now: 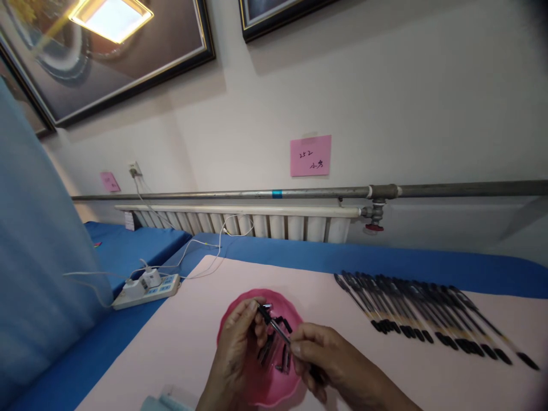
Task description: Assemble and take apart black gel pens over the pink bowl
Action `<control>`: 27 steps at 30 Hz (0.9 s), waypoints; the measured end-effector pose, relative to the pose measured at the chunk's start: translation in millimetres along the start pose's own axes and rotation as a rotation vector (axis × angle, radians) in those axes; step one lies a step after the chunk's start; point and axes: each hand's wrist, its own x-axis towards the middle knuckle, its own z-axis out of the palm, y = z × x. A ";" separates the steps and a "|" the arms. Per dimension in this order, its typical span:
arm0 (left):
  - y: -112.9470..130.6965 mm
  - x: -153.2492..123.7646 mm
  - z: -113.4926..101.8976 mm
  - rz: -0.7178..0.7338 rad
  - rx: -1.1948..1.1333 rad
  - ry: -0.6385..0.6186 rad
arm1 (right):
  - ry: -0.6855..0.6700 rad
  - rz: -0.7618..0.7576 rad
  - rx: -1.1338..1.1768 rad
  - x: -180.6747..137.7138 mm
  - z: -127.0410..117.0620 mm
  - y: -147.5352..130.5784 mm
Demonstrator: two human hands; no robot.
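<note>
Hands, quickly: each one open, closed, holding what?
Left hand: closed, pinching one end of a pen.
Right hand: closed, gripping the same pen farther along.

Framed pictures (145, 51) cut off above, lined-up pens (417, 297) blurred, pink bowl (287, 301) partly hidden

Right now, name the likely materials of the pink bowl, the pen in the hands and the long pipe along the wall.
Bowl: likely plastic with a soft sheen, judging by its thin, wavy pink rim.
Pen: probably smooth plastic; its barrel catches a pale streak, though blur leaves this open.
Pipe: apparently metal, dull grey, with a bulky fitting.
</note>
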 end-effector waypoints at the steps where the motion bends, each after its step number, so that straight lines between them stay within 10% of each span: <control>1: 0.0 -0.4 0.4 -0.001 -0.006 -0.001 | 0.020 -0.020 0.015 0.1 0.1 -0.3; 8: -1.5 -2.7 1.7 -0.001 -0.012 -0.005 | -0.057 0.067 0.000 0.0 1.4 2.5; 18: 6.0 8.8 -16.8 0.077 0.104 0.142 | 0.323 -0.201 -0.581 7.3 -13.0 3.9; 27: 0.4 7.2 -18.3 0.033 0.567 0.030 | 0.220 -0.098 -0.379 3.8 -17.1 1.5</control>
